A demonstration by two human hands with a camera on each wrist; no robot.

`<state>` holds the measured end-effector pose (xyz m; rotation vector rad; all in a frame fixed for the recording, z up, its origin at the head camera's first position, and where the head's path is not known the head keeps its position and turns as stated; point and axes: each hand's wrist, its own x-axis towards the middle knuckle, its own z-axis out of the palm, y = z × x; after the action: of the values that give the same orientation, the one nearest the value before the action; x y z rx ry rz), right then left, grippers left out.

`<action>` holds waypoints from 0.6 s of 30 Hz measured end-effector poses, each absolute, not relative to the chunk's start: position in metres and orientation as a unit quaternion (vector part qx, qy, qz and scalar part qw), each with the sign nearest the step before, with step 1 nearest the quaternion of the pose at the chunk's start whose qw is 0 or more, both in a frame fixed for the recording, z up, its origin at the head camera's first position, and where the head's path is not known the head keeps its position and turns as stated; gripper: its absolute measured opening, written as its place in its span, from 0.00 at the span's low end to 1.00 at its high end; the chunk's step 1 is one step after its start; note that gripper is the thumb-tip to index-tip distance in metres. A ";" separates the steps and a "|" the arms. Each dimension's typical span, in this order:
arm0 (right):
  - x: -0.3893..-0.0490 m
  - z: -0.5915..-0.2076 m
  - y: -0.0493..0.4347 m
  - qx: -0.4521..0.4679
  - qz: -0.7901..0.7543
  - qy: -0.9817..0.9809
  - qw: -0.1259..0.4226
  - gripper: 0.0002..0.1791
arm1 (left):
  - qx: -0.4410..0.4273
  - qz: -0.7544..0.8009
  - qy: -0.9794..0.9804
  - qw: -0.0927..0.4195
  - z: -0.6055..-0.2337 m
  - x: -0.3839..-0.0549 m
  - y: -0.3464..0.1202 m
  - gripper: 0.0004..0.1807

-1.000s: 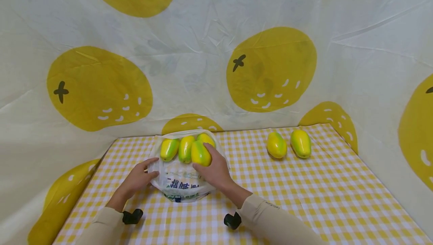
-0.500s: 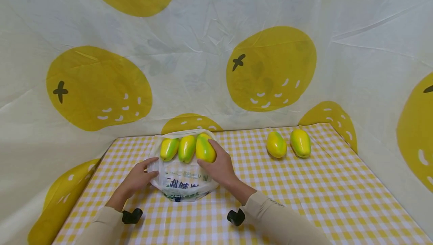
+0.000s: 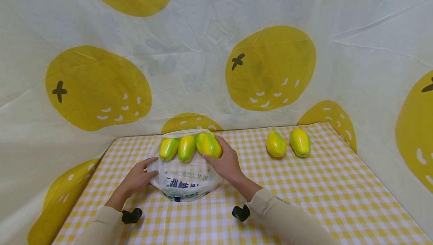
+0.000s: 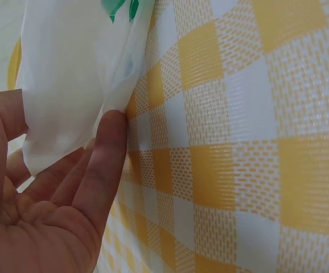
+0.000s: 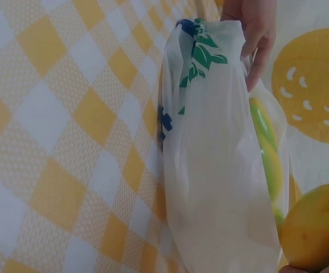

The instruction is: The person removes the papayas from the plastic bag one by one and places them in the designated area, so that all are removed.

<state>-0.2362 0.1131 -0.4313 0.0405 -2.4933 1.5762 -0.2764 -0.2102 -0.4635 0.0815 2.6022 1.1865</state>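
A white plastic bag (image 3: 187,190) with dark print lies with its mouth spread in the head view. Two yellow-green papayas (image 3: 169,149) sit in it at the left and middle, and a third papaya (image 3: 201,139) is partly hidden at its right. My right hand (image 3: 228,162) grips another papaya (image 3: 214,148) over the bag's right side; in the right wrist view this papaya (image 5: 313,230) is beside the bag's rim. My left hand (image 3: 138,177) holds the bag's left edge; in the left wrist view the plastic (image 4: 68,91) passes between thumb and fingers.
Two more papayas (image 3: 276,144) rest on the right part of the table, side by side. A yellow-and-white checked cloth (image 3: 304,200) covers the table. Behind it hangs a pale curtain (image 3: 189,87) with large yellow fruit prints.
My right hand has shifted right and slightly away from me with its papaya, uncovering part of the papaya behind. The left hand stays at the bag's edge.
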 end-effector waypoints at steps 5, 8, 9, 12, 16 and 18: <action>-0.237 -0.430 0.118 0.007 0.535 -0.840 0.096 0.42 | 0.027 0.414 0.899 0.142 -0.464 -0.276 -0.210 0.35; -0.237 -0.430 0.120 0.006 0.537 -0.838 0.099 0.42 | 0.029 0.416 0.898 0.142 -0.464 -0.276 -0.210 0.35; -0.237 -0.429 0.121 0.005 0.538 -0.837 0.100 0.42 | 0.029 0.415 0.898 0.142 -0.464 -0.276 -0.210 0.35; -0.237 -0.429 0.124 0.003 0.538 -0.837 0.103 0.43 | 0.029 0.412 0.899 0.142 -0.463 -0.276 -0.210 0.35; -0.237 -0.431 0.128 0.000 0.537 -0.837 0.105 0.42 | 0.028 0.412 0.899 0.143 -0.463 -0.276 -0.210 0.35; -0.238 -0.432 0.131 -0.002 0.536 -0.837 0.107 0.42 | 0.028 0.414 0.899 0.142 -0.463 -0.276 -0.210 0.35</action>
<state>-0.2378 0.1309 -0.4316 -0.0062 -2.4655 1.5781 -0.2761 -0.2100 -0.4628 0.0821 2.5932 1.1940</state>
